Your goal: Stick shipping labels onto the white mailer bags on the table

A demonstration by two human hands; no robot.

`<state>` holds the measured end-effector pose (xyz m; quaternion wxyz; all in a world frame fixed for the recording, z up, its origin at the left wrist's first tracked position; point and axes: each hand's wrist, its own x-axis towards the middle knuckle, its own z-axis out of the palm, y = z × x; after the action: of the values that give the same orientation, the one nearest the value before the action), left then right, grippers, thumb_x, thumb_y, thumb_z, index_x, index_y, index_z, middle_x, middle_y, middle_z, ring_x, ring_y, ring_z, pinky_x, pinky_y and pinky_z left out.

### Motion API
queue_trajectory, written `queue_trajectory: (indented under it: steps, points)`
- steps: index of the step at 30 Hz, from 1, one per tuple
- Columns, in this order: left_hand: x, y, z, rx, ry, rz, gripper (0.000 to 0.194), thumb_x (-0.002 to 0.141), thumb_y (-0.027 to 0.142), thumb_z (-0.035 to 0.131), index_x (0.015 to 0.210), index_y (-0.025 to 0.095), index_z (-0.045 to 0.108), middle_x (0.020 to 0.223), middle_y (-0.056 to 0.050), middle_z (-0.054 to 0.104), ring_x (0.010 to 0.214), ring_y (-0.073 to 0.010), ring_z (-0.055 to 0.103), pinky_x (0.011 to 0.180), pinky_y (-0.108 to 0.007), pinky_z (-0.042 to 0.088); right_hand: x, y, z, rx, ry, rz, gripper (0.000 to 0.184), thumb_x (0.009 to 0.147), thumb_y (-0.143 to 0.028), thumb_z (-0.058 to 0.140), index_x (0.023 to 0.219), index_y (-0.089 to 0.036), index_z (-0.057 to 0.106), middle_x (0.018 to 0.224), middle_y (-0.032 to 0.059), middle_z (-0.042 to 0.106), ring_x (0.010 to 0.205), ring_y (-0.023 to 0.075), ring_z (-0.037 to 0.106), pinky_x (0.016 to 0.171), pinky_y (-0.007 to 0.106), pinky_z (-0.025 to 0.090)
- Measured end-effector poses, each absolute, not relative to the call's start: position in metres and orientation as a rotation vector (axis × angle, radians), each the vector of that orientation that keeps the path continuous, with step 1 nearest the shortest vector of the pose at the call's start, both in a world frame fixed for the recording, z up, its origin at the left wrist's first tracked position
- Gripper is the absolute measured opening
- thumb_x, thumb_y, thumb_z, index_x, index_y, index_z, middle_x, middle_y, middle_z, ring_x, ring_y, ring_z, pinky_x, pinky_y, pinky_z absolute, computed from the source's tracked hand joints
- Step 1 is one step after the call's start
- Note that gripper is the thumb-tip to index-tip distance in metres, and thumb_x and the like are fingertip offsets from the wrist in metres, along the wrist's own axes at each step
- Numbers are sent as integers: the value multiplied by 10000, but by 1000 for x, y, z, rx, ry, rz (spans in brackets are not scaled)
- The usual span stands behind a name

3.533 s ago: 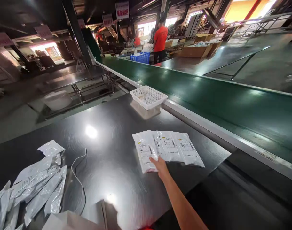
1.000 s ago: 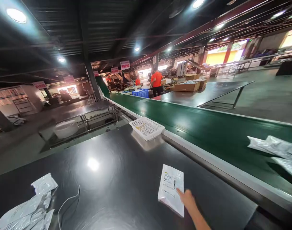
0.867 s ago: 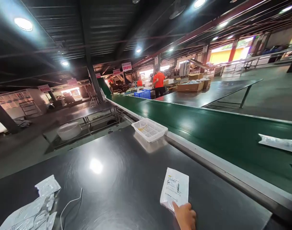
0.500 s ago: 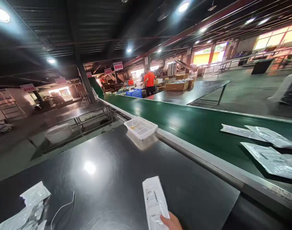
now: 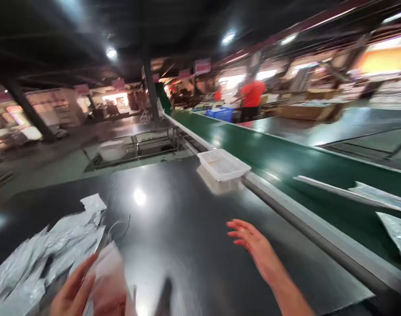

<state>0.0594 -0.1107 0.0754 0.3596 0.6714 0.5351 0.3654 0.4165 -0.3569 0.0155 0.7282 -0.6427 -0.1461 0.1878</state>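
At the lower left, my left hand [image 5: 73, 287] grips a white plastic mailer bag [image 5: 108, 267], its fingers along the bag's left side. Motion blur smears the bag's lower part. My right hand [image 5: 248, 239] is open over the dark table [image 5: 183, 219], fingers stretched toward the left and nothing in them. Beside my left hand lies a heap of white plastic mailer bags [image 5: 55, 250]. A thin pale cord [image 5: 119, 221] curls on the table just beyond the held bag.
A white perforated basket [image 5: 223, 166] stands at the table's far corner, against the rail of a green conveyor belt [image 5: 272, 149]. Several white packages [image 5: 396, 232] lie on the belt at right. Farther back are a blue crate [image 5: 220, 114], a cardboard box [image 5: 307, 110] and a person in orange [image 5: 252, 94].
The view has swung left, bringing more of the bag heap in. My right hand, earlier holding a white package, is now free. My left hand has come into view with a white bag.
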Motion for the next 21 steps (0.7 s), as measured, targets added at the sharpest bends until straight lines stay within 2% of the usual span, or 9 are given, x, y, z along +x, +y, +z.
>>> queue_trajectory:
  steps: [3,6,8,11,13,14,16,18,21]
  points:
    - [47,-113,87,1442,976,1025,520,717,542,720,1132,231,682,1288,-58,649,1207,-249,568,934,-285,499,306,-282,-17,-1404,-745,753,487,743,-577,662,1045,-194,658,1080,135,705,927,251,675,837,406,529]
    - [49,-111,108,1271,853,1059,487,710,445,766,1124,199,696,1194,-81,684,1031,-212,633,773,-225,515,215,-233,-25,-1261,-1075,971,555,711,-509,706,1166,-202,618,1140,116,683,1037,264,623,899,411,488]
    - [49,-109,119,1179,814,1053,485,701,423,774,1115,181,701,1068,-75,707,834,-157,641,661,-198,498,178,-212,-21,-1275,-1205,1010,536,687,-419,742,1167,-211,620,1122,83,677,1004,238,601,879,374,476]
    - [37,-103,125,1044,784,1069,538,665,424,792,1112,140,696,831,-35,681,547,-58,514,501,-158,409,153,-194,-15,-1335,-1249,911,240,780,-359,661,955,-197,682,894,36,674,812,174,574,762,294,459]
    - [24,-97,118,960,774,1092,624,670,437,788,1199,136,649,703,9,611,489,-40,452,472,-151,367,146,-189,-13,-1312,-1242,786,230,862,-374,569,781,-189,679,759,20,626,727,152,547,685,257,433]
    - [17,-95,111,923,774,1088,700,689,459,773,1293,159,584,662,31,573,486,-45,451,476,-154,365,144,-187,-13,-1291,-1247,742,289,890,-387,536,727,-190,671,721,16,607,708,148,543,663,247,424]
    - [3,-94,93,894,795,1018,892,732,519,728,1482,239,335,634,56,539,495,-70,480,492,-174,377,139,-185,-13,-1263,-1260,717,347,917,-406,508,698,-192,671,695,16,605,693,148,554,641,235,427]
    - [-9,-97,71,945,810,909,1043,749,562,700,1541,268,89,652,53,567,527,-99,520,536,-206,412,133,-183,-15,-1270,-1261,738,357,918,-419,517,693,-189,670,684,18,623,665,147,563,619,228,439]
    - [-23,-111,45,1095,827,859,1169,728,520,737,1538,202,-44,754,3,647,686,-163,604,688,-278,474,125,-179,-22,-1299,-1273,691,366,906,-400,551,621,-187,634,615,3,595,581,129,537,557,214,428]
